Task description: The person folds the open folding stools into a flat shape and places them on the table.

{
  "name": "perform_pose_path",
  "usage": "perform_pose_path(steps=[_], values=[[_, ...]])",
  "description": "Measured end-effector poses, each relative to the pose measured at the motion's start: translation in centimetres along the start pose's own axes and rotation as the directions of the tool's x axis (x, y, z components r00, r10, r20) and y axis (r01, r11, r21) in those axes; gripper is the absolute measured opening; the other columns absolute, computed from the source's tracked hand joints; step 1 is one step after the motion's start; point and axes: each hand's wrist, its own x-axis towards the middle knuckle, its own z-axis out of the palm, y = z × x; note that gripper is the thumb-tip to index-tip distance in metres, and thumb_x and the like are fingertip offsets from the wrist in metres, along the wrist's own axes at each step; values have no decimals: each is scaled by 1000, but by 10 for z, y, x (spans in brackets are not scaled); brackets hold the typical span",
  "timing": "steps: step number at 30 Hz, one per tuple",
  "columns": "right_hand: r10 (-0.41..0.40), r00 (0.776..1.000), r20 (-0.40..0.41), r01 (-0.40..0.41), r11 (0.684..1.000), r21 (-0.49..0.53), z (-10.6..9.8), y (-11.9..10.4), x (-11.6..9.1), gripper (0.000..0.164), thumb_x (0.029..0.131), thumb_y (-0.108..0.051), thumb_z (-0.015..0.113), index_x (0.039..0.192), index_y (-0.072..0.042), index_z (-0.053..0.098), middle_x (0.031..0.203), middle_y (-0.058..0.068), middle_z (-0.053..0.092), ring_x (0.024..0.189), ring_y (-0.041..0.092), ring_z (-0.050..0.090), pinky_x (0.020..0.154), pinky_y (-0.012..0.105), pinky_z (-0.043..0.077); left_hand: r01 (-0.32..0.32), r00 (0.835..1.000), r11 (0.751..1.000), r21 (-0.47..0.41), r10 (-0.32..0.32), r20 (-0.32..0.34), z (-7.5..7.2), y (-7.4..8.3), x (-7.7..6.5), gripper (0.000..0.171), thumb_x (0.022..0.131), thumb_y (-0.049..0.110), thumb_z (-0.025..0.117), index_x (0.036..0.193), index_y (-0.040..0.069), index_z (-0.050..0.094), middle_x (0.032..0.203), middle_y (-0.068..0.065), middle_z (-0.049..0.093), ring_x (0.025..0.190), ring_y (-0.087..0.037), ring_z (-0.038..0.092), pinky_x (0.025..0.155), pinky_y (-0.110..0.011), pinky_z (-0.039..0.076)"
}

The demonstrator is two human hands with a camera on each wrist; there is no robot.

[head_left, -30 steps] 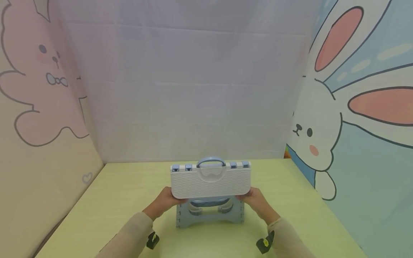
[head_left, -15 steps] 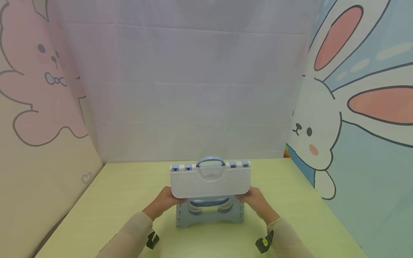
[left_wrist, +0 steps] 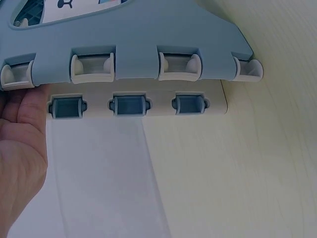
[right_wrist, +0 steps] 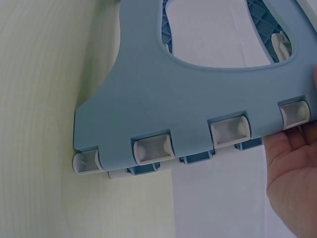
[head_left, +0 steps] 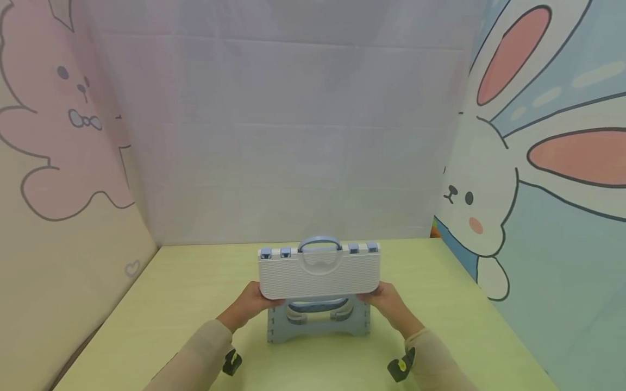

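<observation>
A folding step stool (head_left: 279, 283) stands unfolded in the middle of the head view, its white woven-textured top facing me. A blue carrying handle (head_left: 320, 239) arches over the far edge, with blue hinge pieces on either side. Below the top shows a blue-grey leg panel (head_left: 318, 328) with an oval cutout. My left hand (head_left: 248, 305) grips the left near corner of the top, and my right hand (head_left: 388, 304) grips the right one. Fingers of both hands are partly hidden by the stool. Pale hinges line the panel's edge in the left wrist view (left_wrist: 138, 39) and right wrist view (right_wrist: 133, 94).
The stool is over a pale yellow-green table (head_left: 205, 282). A white sheet (head_left: 293, 136) hangs behind it. Cartoon rabbit panels flank the table at left (head_left: 73, 136) and right (head_left: 489, 201). Black wrist-camera mounts show below both sleeves.
</observation>
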Motion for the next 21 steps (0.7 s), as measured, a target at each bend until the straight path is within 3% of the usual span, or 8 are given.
perform_pose_path(steps=[11,21], values=[[59,998,-24,-59,998,1,2,-1,-1,38,90,-3,60,121,16,53,122,29,58,115,43,54,93,49,47,35,999,999,9,-34,-15,2,1,-2,45,87,7,69,126,-11,53,124,-25,59,114,-42,56,93,-53,47],[43,999,-17,-43,999,0,1,-2,0,37,91,-4,60,122,16,53,122,29,58,116,43,54,93,50,47,35,999,999,17,-35,-21,1,3,-1,45,87,7,69,125,-10,54,123,-25,60,113,-41,57,92,-53,47]])
